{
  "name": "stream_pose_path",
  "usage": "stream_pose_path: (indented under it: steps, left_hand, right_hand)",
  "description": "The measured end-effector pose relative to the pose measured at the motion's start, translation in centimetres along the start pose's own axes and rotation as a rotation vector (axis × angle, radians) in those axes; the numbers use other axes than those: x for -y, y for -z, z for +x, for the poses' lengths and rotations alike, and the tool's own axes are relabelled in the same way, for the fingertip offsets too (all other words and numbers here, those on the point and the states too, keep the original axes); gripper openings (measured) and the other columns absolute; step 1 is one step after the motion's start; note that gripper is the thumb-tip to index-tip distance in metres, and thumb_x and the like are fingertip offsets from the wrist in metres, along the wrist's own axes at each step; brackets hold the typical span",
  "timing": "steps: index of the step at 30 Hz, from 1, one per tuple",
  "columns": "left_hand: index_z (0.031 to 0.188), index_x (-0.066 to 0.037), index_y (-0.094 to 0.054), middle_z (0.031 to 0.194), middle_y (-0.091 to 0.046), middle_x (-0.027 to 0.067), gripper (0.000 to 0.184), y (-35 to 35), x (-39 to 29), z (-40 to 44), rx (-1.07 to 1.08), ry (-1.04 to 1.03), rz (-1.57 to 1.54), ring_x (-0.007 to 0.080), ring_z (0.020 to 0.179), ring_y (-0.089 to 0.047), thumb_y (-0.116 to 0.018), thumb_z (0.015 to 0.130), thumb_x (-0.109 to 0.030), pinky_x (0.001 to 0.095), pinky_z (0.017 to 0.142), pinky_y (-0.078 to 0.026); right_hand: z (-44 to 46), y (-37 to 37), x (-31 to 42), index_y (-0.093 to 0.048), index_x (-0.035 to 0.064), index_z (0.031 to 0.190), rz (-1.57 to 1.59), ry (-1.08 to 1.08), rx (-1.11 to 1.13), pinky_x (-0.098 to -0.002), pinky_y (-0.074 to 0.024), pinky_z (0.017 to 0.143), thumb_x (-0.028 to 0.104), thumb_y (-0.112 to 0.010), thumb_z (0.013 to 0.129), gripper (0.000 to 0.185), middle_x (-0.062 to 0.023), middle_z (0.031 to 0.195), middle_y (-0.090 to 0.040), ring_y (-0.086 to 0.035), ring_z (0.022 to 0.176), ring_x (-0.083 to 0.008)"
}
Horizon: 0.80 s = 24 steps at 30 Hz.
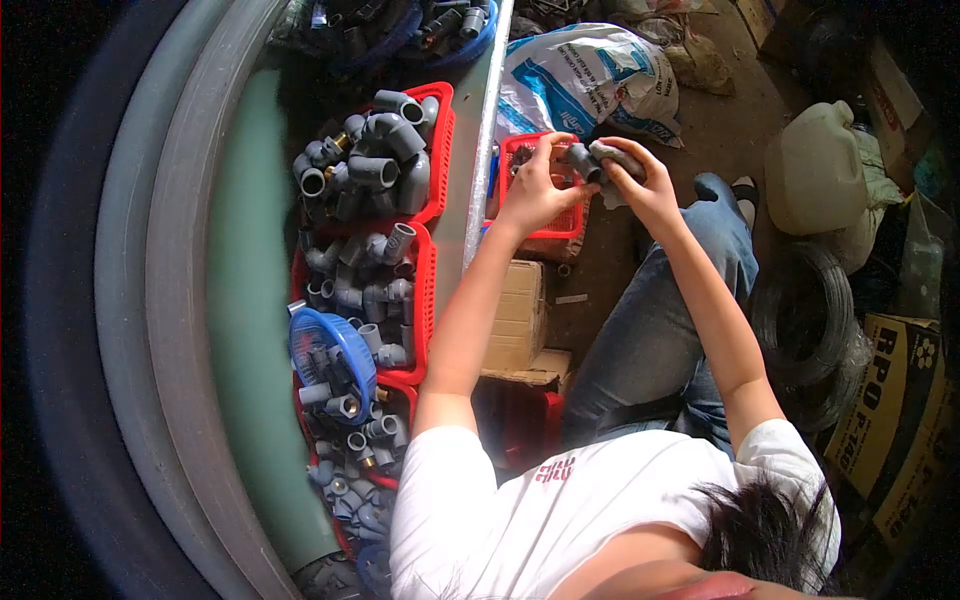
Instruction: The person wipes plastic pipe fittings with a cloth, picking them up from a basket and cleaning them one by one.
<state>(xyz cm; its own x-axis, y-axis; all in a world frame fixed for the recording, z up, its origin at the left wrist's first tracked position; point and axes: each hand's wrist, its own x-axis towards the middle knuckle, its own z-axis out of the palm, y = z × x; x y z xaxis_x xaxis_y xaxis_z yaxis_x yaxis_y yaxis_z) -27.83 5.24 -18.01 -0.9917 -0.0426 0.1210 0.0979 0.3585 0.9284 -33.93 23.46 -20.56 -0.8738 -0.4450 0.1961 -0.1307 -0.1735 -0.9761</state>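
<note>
My left hand [540, 190] grips a dark grey pipe fitting [584, 162] between thumb and fingers. Close beside it, my right hand [645, 185] is closed on a pale, crumpled cloth [617, 158], which is pressed against or very near the fitting's right side. Both hands are raised over a red plastic basket [556, 234], whose contents are mostly hidden behind my left hand and the fitting.
Red baskets [440, 160] of grey fittings and a blue basket [362, 350] line my left. Large pipes [240, 300] run beyond them. A white printed sack [590, 80] lies ahead. On my right are a plastic jug [815, 165], wire coils [805, 310] and a printed box [880, 400].
</note>
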Motion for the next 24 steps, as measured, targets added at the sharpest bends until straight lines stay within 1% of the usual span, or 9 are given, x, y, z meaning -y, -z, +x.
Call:
stream_pose_path:
  steps: [2, 5, 8, 11, 12, 15, 16, 19, 24]
  left_hand:
    - [0.128, -0.005, -0.052, 0.112, -0.067, 0.0150, 0.068, 0.0, 0.7, 0.0, 0.009, -0.025, 0.063, 0.0278, 0.092, -0.069, -0.084, 0.074, -0.031, 0.0373, 0.081, -0.055]
    - [0.127, -0.008, -0.052, 0.110, -0.067, 0.0165, 0.066, 0.1, 0.5, 0.0, 0.038, 0.022, 0.157, 0.0315, 0.095, -0.069, -0.084, 0.073, -0.029, 0.0399, 0.081, -0.055]
    - [0.123, -0.009, -0.054, 0.108, -0.068, 0.0184, 0.062, 0.3, 0.4, -0.1, -0.022, -0.037, 0.359, 0.0361, 0.097, -0.068, -0.083, 0.072, -0.028, 0.0436, 0.082, -0.055]
    - [0.120, -0.009, -0.055, 0.108, -0.068, 0.0197, 0.057, 0.4, 0.0, -0.1, -0.014, -0.064, 0.405, 0.0386, 0.099, -0.067, -0.082, 0.072, -0.025, 0.0463, 0.082, -0.054]
    - [0.120, -0.009, -0.055, 0.107, -0.068, 0.0196, 0.056, 0.3, -0.1, -0.1, -0.009, -0.063, 0.376, 0.0383, 0.099, -0.067, -0.081, 0.073, -0.025, 0.0462, 0.082, -0.054]
    - [0.119, -0.010, -0.056, 0.105, -0.069, 0.0193, 0.054, 0.2, -0.3, -0.2, -0.022, -0.073, 0.346, 0.0376, 0.098, -0.067, -0.081, 0.073, -0.024, 0.0461, 0.082, -0.055]
    - [0.118, -0.010, -0.056, 0.104, -0.069, 0.0192, 0.054, 0.4, -0.3, -0.2, -0.039, -0.085, 0.371, 0.0375, 0.097, -0.067, -0.081, 0.073, -0.025, 0.0461, 0.081, -0.055]
    - [0.118, -0.011, -0.057, 0.100, -0.070, 0.0186, 0.054, 0.8, 0.5, 0.1, -0.065, -0.059, 0.415, 0.0370, 0.095, -0.068, -0.081, 0.072, -0.027, 0.0463, 0.080, -0.055]
    - [0.117, -0.011, -0.058, 0.095, -0.070, 0.0173, 0.055, 0.2, -0.8, -0.5, 0.012, -0.064, 0.418, 0.0360, 0.091, -0.069, -0.081, 0.071, -0.031, 0.0461, 0.078, -0.055]
  right_hand:
    - [-0.2, 0.0, 0.0, -0.064, 0.0045, 0.120, -0.265, 0.199, -0.012, -0.0287, -0.0523, 0.082, -0.002, -0.064, 0.086, 0.034, -0.0083, 0.109, -0.067, -0.065, 0.099, -0.0162]
    - [-0.5, -0.3, 1.8, -0.065, 0.0033, 0.118, -0.343, 0.202, 0.044, -0.0308, -0.0505, 0.088, -0.004, -0.065, 0.086, 0.032, -0.0107, 0.110, -0.066, -0.065, 0.101, -0.0225]
    - [-0.5, -0.6, 1.5, -0.066, 0.0045, 0.115, -0.420, 0.368, 0.168, -0.0331, -0.0535, 0.079, -0.007, -0.064, 0.084, 0.034, -0.0124, 0.103, -0.065, -0.068, 0.091, -0.0265]
    - [-0.2, -0.9, 1.3, -0.067, 0.0042, 0.115, -0.447, 0.349, 0.129, -0.0339, -0.0545, 0.079, -0.005, -0.065, 0.083, 0.033, -0.0133, 0.103, -0.066, -0.068, 0.091, -0.0290]
    - [0.1, -1.0, 1.4, -0.068, 0.0049, 0.114, -0.426, 0.325, 0.057, -0.0338, -0.0549, 0.080, -0.004, -0.066, 0.084, 0.032, -0.0130, 0.104, -0.068, -0.069, 0.094, -0.0287]
    - [0.2, -0.8, 2.3, -0.069, 0.0063, 0.113, -0.461, 0.311, 0.024, -0.0336, -0.0553, 0.080, -0.003, -0.066, 0.084, 0.031, -0.0123, 0.106, -0.069, -0.070, 0.094, -0.0281]
    - [0.1, -0.6, 2.0, -0.070, 0.0076, 0.113, -0.471, 0.357, 0.072, -0.0338, -0.0556, 0.079, -0.002, -0.067, 0.084, 0.031, -0.0116, 0.106, -0.069, -0.070, 0.093, -0.0271]
    - [-1.0, -0.6, 1.5, -0.068, 0.0056, 0.117, -0.467, 0.284, 0.211, -0.0341, -0.0552, 0.080, -0.006, -0.065, 0.084, 0.034, -0.0123, 0.106, -0.067, -0.068, 0.095, -0.0283]
    - [0.1, -0.8, 1.2, -0.070, 0.0082, 0.113, -0.483, 0.317, 0.004, -0.0361, -0.0558, 0.078, -0.009, -0.066, 0.077, 0.040, -0.0129, 0.104, -0.067, -0.069, 0.093, -0.0313]
